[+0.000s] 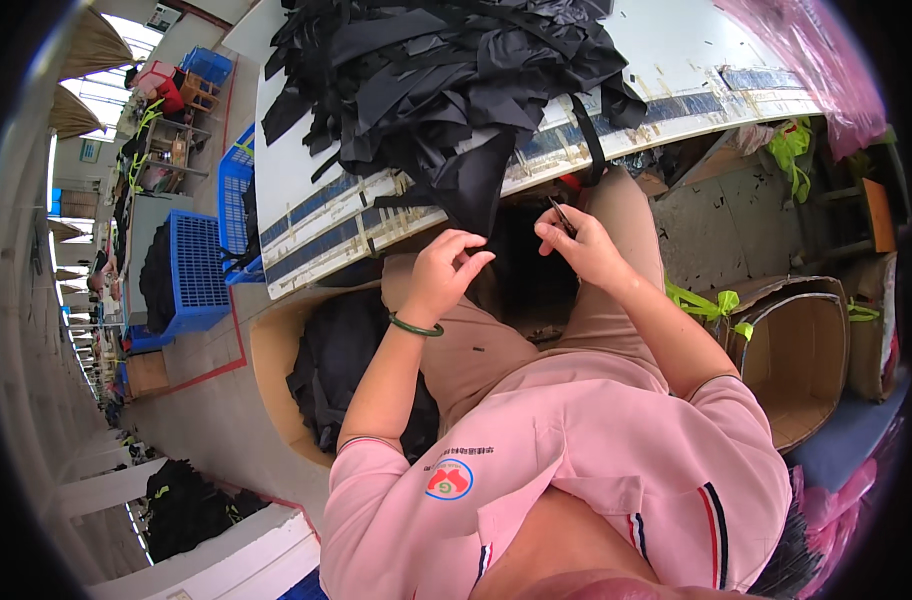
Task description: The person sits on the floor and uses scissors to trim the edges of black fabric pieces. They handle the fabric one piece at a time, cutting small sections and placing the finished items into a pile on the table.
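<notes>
A heap of black fabric pieces (406, 80) lies on the white table, and one pointed piece (473, 180) hangs over its front edge. At that piece's lower tip, my left hand (446, 270) is closed in a pinch, thumb and forefinger together on the cloth. A green bangle (416, 326) circles the left wrist. My right hand (586, 245), a short way to the right, is closed around small dark thread snips (562, 217) whose thin point sticks up toward the table edge. The snips are apart from the fabric.
The white table (666, 60) has worn tape along its front edge. A cardboard box (276, 370) of black fabric stands left of my legs, an open carton (796, 370) at the right. Blue crates (198, 270) stand at the left; pink plastic wrap (816, 60) hangs at the table's right.
</notes>
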### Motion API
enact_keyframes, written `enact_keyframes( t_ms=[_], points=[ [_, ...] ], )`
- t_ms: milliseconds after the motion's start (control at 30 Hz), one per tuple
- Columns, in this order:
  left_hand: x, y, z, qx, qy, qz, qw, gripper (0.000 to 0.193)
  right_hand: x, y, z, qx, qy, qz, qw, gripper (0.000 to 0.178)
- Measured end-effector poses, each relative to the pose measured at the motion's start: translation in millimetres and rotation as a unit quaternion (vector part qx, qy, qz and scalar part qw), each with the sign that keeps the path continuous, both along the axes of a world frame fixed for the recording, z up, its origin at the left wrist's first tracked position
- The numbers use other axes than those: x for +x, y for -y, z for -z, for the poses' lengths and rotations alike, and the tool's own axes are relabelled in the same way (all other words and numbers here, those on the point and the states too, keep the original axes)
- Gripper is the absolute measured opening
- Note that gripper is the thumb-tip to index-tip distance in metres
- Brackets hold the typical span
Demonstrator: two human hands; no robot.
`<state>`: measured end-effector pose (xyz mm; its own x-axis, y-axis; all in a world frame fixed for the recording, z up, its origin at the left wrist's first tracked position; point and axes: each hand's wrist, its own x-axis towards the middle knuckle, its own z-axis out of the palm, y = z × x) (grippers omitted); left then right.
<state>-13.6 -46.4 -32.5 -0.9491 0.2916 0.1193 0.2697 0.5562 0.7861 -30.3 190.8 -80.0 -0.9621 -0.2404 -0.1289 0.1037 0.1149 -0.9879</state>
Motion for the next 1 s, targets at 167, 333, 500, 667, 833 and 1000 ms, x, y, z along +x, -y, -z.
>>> enact_keyframes(
  t_ms=[167, 333, 500, 667, 833, 1000],
  points=[
    [-45.6, 11.7, -43.4, -0.002, -0.119, 0.016, 0.993, 0.020, -13.9, -23.6, -12.0, 0.011, -0.009, 0.047, 0.999, 0.022],
    [-138.1, 18.5, -82.2, -0.198, -0.269, 0.018, 0.942, 0.041, -39.2, -37.1, -29.3, -0.016, -0.003, 0.086, 0.996, 0.020],
    [-245.4, 12.7, -74.9, -0.448, -0.159, -0.009, 0.880, 0.108, -61.1, -30.6, -24.9, -0.048, -0.009, 0.076, 0.996, 0.020],
    [-325.4, -13.4, -66.5, -0.538, -0.030, 0.000, 0.842, 0.128, -65.7, -34.0, -16.1, -0.053, -0.021, 0.072, 0.996, 0.019],
    [-373.6, -1.6, -62.9, -0.518, 0.009, 0.080, 0.852, 0.114, -73.7, -44.0, -21.9, -0.003, 0.022, 0.077, 0.997, 0.018],
    [-364.1, -19.4, -76.1, -0.482, -0.057, 0.137, 0.864, 0.076, -87.2, -40.4, -25.7, -0.021, 0.044, 0.095, 0.994, 0.019]
  ],
)
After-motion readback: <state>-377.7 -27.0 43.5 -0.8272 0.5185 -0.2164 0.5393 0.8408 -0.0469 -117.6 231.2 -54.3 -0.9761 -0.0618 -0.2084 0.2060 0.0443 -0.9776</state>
